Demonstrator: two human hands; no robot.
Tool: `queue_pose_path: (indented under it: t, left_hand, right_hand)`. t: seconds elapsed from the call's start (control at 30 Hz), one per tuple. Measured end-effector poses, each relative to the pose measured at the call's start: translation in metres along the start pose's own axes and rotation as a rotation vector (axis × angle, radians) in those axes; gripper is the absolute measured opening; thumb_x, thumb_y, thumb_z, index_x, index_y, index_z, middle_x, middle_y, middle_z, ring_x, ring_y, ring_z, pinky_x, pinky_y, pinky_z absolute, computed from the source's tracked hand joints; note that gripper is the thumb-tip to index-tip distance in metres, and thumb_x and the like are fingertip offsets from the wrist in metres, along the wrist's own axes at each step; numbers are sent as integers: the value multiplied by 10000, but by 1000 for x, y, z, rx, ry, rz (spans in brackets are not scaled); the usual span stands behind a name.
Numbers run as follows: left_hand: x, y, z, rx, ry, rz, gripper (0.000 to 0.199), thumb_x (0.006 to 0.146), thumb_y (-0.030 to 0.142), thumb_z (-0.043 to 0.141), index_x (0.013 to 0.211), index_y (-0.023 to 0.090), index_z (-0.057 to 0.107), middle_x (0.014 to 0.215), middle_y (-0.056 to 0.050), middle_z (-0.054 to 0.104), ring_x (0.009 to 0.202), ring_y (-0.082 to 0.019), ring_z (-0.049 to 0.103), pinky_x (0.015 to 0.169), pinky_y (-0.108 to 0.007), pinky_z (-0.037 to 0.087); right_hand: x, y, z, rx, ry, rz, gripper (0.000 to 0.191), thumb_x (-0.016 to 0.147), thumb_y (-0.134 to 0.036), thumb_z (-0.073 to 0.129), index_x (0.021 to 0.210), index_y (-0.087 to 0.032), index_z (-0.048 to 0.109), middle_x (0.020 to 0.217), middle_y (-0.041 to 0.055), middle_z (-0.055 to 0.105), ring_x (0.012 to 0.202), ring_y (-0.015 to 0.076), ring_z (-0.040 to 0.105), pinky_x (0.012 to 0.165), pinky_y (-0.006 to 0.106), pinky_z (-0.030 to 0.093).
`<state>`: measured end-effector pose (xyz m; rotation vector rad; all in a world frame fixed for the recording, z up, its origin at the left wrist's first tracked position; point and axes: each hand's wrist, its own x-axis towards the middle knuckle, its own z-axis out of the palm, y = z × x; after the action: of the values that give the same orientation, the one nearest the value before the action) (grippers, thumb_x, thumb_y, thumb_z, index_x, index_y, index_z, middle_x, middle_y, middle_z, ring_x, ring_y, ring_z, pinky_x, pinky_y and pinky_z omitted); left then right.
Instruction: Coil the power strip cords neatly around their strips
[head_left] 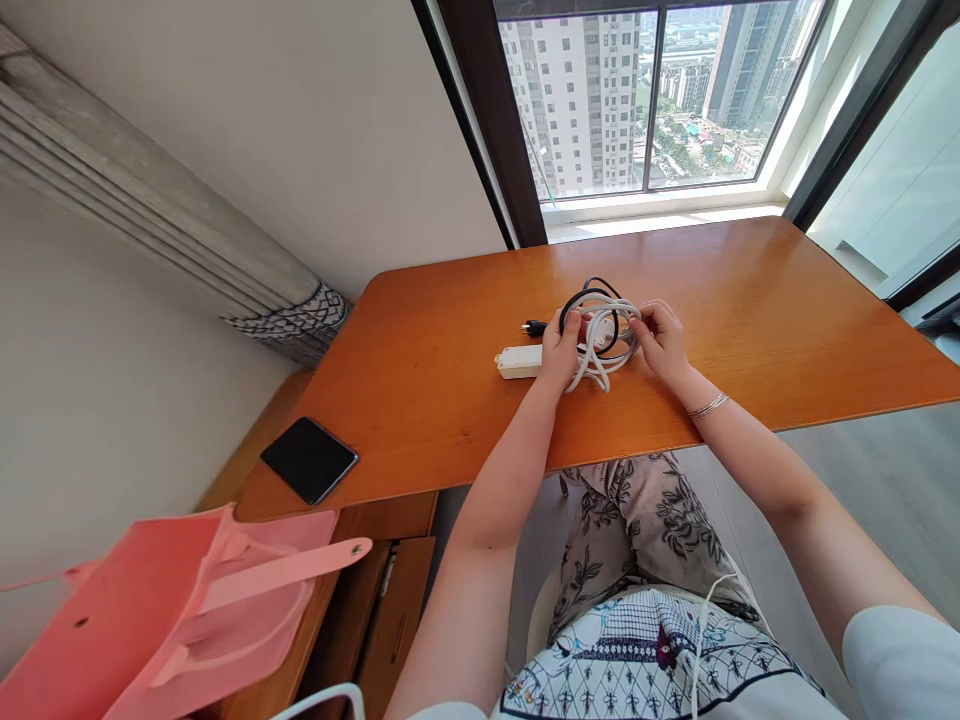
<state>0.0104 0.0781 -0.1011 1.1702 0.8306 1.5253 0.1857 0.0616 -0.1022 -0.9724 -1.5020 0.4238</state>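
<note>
A tangle of white cable (pixel 592 375) and black cable (pixel 574 300) sits between my two hands above the wooden table. My left hand (pixel 561 345) is closed around the left side of the bundle. Pinching the white loops on the right is my right hand (pixel 660 338). Beside my left hand lies a white power strip (pixel 519 362), its right part hidden behind that hand. A black plug (pixel 534 328) pokes out just above the strip, left of my fingers.
The orange-brown wooden table (pixel 420 400) stands before a window (pixel 645 100). A black tablet (pixel 309 460) lies at the table's left corner. Near it, at lower left, is a pink bag (pixel 172 600) with a strap. A grey curtain (pixel 150 190) hangs on the left.
</note>
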Motion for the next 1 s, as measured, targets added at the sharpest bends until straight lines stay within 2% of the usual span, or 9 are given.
queue_pose_path:
  t: [0.13, 0.23, 0.37, 0.43, 0.53, 0.67, 0.83, 1.0]
  left_hand:
    - [-2, -9, 3, 69, -94, -1, 729, 694, 888, 636, 940, 204, 696, 893, -77, 770, 824, -237, 761, 683, -338, 620]
    - [-3, -13, 1, 114, -173, 38, 724, 757, 878, 585, 996, 207, 719, 979, -98, 786, 1007, -278, 762, 835, -391, 631]
    - [-2, -15, -7, 157, -180, 20, 724, 697, 844, 683, 1033, 204, 733, 1045, -107, 780, 1078, -297, 737, 915, -423, 614]
    - [-1, -15, -10, 148, -217, 7, 705, 664, 792, 750, 1047, 201, 743, 1055, -106, 780, 1074, -302, 734, 932, -432, 608]
    - [-1, -12, -12, 83, -336, -1, 656, 684, 727, 771, 1084, 207, 750, 1032, -95, 784, 1053, -305, 739, 923, -436, 606]
    - [-3, -8, -8, 87, -445, -1, 609, 702, 702, 775, 1057, 207, 757, 959, -85, 783, 951, -290, 747, 854, -411, 606]
    - [-5, -8, -4, 176, -389, 14, 647, 704, 722, 768, 1068, 188, 742, 966, -88, 776, 958, -270, 728, 839, -365, 583]
    - [-1, -7, -6, 117, -302, -53, 666, 674, 757, 765, 1010, 184, 732, 967, -87, 774, 972, -264, 720, 840, -342, 574]
  right_hand:
    - [-1, 1, 1, 112, 3, 102, 439, 897, -702, 600, 860, -266, 564, 779, 7, 587, 686, 171, 533, 690, 340, 482]
    - [-2, 2, 2, 217, -21, 174, 497, 860, -764, 605, 893, -270, 568, 789, -1, 622, 670, 160, 555, 674, 327, 500]
    - [-2, 1, 1, 353, -80, 240, 525, 786, -781, 679, 899, -276, 590, 840, 7, 645, 741, 169, 589, 716, 326, 537]
    - [-1, -1, 0, 419, -124, 260, 502, 773, -746, 718, 938, -281, 624, 897, 17, 663, 793, 180, 607, 756, 337, 551]
    - [0, -3, -3, 449, -180, 266, 464, 756, -676, 764, 974, -281, 654, 979, 29, 680, 867, 200, 625, 823, 363, 554]
    - [2, -2, -4, 430, -216, 278, 474, 715, -656, 806, 874, -260, 600, 845, 5, 643, 818, 199, 626, 830, 375, 547]
    - [1, 2, -3, 457, -176, 302, 527, 673, -683, 831, 743, -240, 556, 740, -20, 581, 739, 167, 589, 767, 332, 528]
    - [-3, -2, 3, 586, -267, 446, 571, 591, -715, 863, 751, -228, 610, 743, -7, 610, 726, 164, 579, 692, 312, 540]
